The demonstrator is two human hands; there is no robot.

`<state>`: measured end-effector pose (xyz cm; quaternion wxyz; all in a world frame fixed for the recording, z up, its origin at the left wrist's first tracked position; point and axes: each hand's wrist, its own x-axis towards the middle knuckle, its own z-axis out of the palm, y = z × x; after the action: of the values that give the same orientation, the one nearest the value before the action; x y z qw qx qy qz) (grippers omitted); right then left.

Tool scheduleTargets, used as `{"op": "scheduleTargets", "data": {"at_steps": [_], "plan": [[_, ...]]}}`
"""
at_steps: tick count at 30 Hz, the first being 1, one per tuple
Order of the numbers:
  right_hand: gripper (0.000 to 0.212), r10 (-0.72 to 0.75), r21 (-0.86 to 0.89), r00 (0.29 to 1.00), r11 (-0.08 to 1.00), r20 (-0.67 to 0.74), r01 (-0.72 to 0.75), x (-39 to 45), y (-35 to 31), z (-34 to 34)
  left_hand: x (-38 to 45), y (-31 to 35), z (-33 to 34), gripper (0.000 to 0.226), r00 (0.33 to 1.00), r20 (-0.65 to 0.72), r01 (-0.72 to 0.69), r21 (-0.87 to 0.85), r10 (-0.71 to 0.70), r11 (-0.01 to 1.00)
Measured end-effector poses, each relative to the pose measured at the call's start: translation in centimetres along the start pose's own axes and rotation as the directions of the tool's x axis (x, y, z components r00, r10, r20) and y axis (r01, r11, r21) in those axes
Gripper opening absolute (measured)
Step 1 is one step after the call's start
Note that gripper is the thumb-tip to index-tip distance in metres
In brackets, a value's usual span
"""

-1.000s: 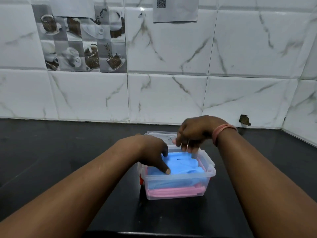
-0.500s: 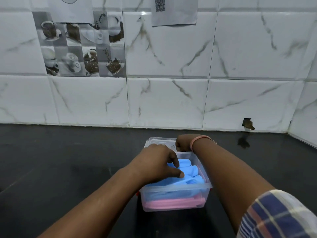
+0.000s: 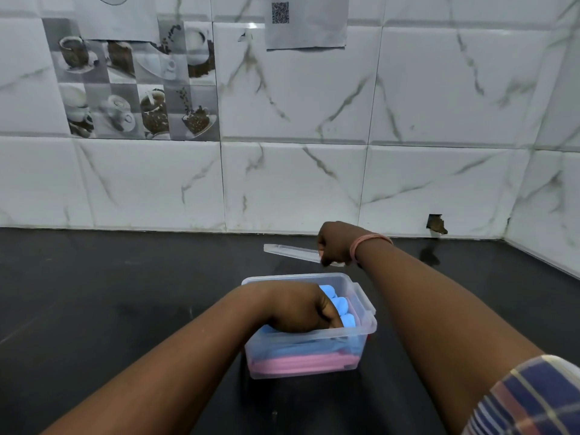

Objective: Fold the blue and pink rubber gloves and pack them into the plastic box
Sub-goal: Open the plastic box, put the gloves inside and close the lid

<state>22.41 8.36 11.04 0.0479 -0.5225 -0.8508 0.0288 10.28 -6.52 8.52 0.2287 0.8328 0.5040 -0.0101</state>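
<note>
Since half a second ago the right hand (image 3: 337, 243) has lifted one clear lid (image 3: 293, 253) off the counter (image 3: 94, 293) behind the box (image 3: 309, 350); the lid now hangs tilted above the dark surface, its right end clamped in the closed fingers, its left end free. That hand sits beyond the box, toward the tiled wall (image 3: 298, 183), with one pink band (image 3: 370, 240) around its wrist.

One box stands on the counter, open at the top. Inside it the blue gloves (image 3: 340, 304) lie folded on top of the pink gloves (image 3: 301, 362), the pink layer showing through the near wall along the bottom; how many gloves of each colour are packed cannot be told. The left hand (image 3: 298, 309) is down in the box, curled knuckles-up and pressing on the blue gloves, covering the left part of them; whether its fingers pinch the rubber or merely push cannot be told.

One checked sleeve (image 3: 530, 400) shows near the box's right, at the lower corner. Two paper sheets (image 3: 309, 23) hang on the wall behind the box.
</note>
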Motion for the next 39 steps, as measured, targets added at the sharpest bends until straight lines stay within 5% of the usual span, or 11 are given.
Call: {"op": "scheduleTargets", "data": {"at_steps": [8, 14, 19, 22, 25, 28, 29, 30, 34, 36, 39], "plan": [[0.015, 0.024, 0.339, 0.949, 0.937, -0.314, 0.089, -2.8, -1.7, -3.0, 1.0, 0.3, -0.8, 0.023, 0.957, -0.263, 0.046, -0.278, -0.122, 0.959], [0.015, 0.074, 0.542, 0.922, 0.826, -0.379, 0.157, -4.6, -2.9, -2.8, 1.2, 2.0, -0.6, 0.020, 0.974, -0.121, 0.154, -0.254, -0.190, 0.955], [0.019, 0.083, 0.635, 0.887, 0.729, -0.454, 0.257, -6.1, -2.1, -2.8, -1.4, 0.9, -0.6, 0.034, 0.942, -0.191, 0.162, -0.462, -0.276, 0.872], [0.020, 0.188, 0.777, 0.856, 0.543, -0.482, 0.318, -7.1, -1.2, -3.6, -4.2, -0.5, -1.9, 0.032, 0.812, -0.362, 0.104, -0.681, -0.457, 0.725], [0.021, 0.252, 0.890, 0.905, 0.396, -0.343, 0.227, -7.8, 0.5, -3.6, -7.2, -2.8, -2.9, 0.032, 0.559, -0.423, 0.038, -0.846, -0.713, 0.532], [0.041, 0.199, 0.886, 0.966, 0.461, -0.165, 0.056, -8.5, 1.2, -2.5, -9.0, -6.3, -3.0, 0.028, 0.227, -0.470, -0.352, -0.856, -0.853, 0.378], [0.040, 0.166, 0.872, 0.978, 0.488, -0.128, 0.031, -8.8, 1.2, -2.0, -9.3, -7.0, -2.9, 0.027, 0.194, -0.450, -0.435, -0.836, -0.872, 0.335], [0.037, 0.139, 0.867, 0.986, 0.499, -0.093, 0.012, -8.9, 1.2, -1.5, -9.3, -7.4, -2.8, 0.025, 0.223, -0.437, -0.460, -0.835, -0.871, 0.301], [0.032, 0.078, 0.850, 0.997, 0.526, -0.001, -0.040, -9.4, 1.2, -0.1, -7.9, -6.3, -1.7, 0.022, 0.591, -0.381, -0.260, -0.924, -0.711, 0.279], [0.036, 0.063, 0.798, 0.998, 0.601, 0.005, -0.042, -9.6, 0.8, 0.1, -7.4, -5.6, -1.1, 0.042, 0.651, -0.364, -0.172, -0.925, -0.666, 0.338], [0.038, 0.068, 0.613, 0.997, 0.790, -0.033, -0.033, -9.9, 0.3, -0.5, -6.6, -5.0, 0.0, 0.079, 0.632, -0.348, -0.081, -0.918, -0.692, 0.388]]}}
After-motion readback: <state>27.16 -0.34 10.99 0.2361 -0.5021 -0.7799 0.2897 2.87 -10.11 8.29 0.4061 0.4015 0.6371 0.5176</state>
